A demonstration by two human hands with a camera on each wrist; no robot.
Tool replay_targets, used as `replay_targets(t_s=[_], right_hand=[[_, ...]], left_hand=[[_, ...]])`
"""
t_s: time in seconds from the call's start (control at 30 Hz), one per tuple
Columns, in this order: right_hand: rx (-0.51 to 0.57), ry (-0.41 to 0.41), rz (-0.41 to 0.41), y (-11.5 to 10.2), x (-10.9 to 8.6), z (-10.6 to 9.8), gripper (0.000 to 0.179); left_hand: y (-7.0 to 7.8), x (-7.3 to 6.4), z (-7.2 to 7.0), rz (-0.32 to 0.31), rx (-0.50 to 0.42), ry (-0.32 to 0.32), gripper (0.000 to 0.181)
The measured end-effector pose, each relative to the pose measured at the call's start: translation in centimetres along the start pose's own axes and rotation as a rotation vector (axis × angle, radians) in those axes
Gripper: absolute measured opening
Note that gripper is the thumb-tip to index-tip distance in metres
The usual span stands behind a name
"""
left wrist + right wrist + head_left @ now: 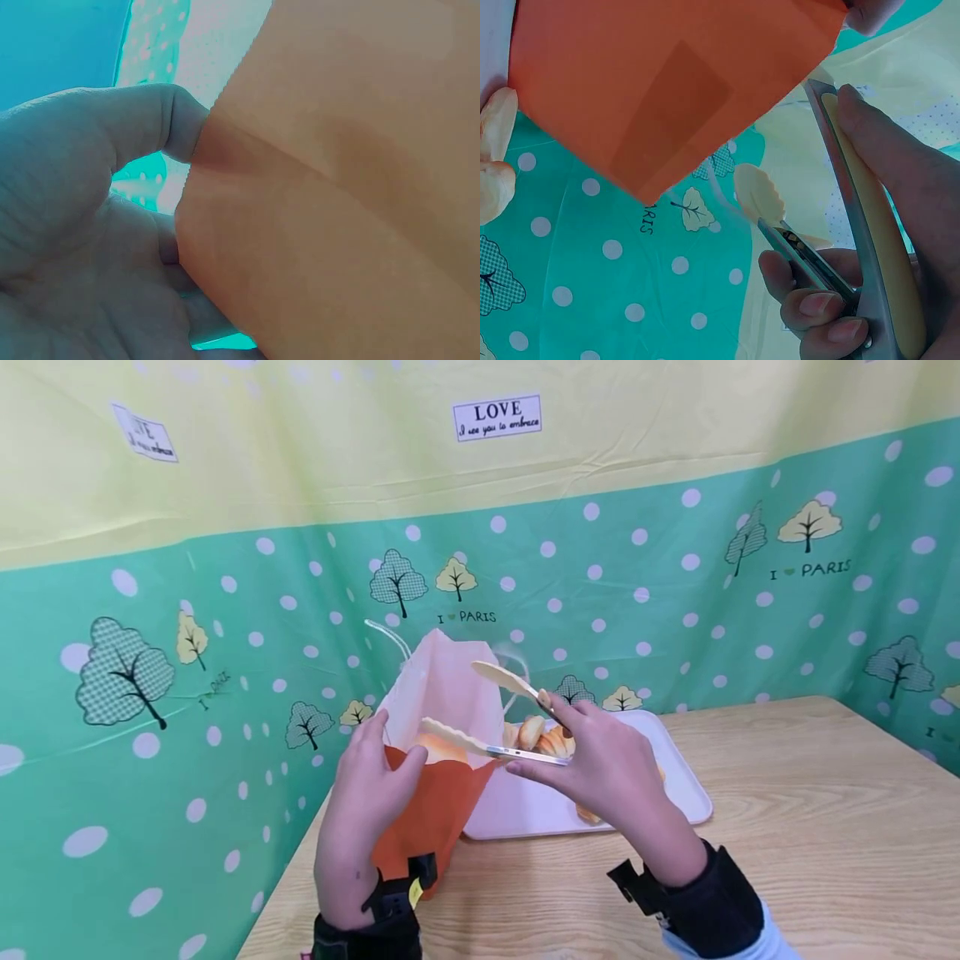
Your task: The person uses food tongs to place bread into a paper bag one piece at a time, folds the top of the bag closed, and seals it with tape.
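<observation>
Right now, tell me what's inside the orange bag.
Inside the orange bag, what looks like golden bread shows near the mouth, partly behind the tongs; the bag's front hides anything lower.

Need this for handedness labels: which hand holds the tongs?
The right hand grips the tongs; the left hand instead touches the orange-fronted paper bag.

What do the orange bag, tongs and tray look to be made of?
Orange bag: likely matte paper, judging by its crease and serrated edge. Tongs: metal arms, which shine; matte, scalloped cream tips, perhaps plastic or silicone. Tray: probably plastic, with a smooth pale surface.
</observation>
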State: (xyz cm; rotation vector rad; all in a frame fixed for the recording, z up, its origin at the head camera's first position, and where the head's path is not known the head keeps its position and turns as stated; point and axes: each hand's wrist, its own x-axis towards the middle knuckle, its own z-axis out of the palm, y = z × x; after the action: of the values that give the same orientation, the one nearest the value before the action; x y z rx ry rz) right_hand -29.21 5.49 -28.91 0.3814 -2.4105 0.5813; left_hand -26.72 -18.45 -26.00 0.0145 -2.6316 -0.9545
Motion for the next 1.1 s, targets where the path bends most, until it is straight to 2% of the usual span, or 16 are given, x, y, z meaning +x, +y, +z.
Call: replay_targets(t_s=[0.2,0.53,0.63,0.8,0.97,1.1], right_hand=[[-0.011,0.025,-0.01,0.4,0.1,-0.6,0.089],[-0.004,0.063,-0.003,2.0,0.5,-2.7,0.09],[0.004,0.072,0.031,2.8,0.7,-3.5,0.091],[0.003,0.056,0.145,5.0,1.1,-4.6,0.098],[-0.035,-0.011,0.22,7.8,1.4,-5.3,0.102],[-0.101,-0.144,0.213,9.8,1.2,-5.6,0.105]], left_hand=[[-0.8,0.4,-0.3,-0.03,0.005,0.009,0.07],[-1.1,0.5,-0.3,-0.024,0.033,0.018,0.07],[-1.1,0.5,-0.3,-0.025,0.035,0.016,0.07],[-1.0,0.4,-0.3,-0.027,0.03,0.012,0.07],[-1.0,0.4,-0.3,-0.026,0.022,0.008,0.069],[-0.9,0.4,-0.2,-0.026,0.007,0.002,0.07]])
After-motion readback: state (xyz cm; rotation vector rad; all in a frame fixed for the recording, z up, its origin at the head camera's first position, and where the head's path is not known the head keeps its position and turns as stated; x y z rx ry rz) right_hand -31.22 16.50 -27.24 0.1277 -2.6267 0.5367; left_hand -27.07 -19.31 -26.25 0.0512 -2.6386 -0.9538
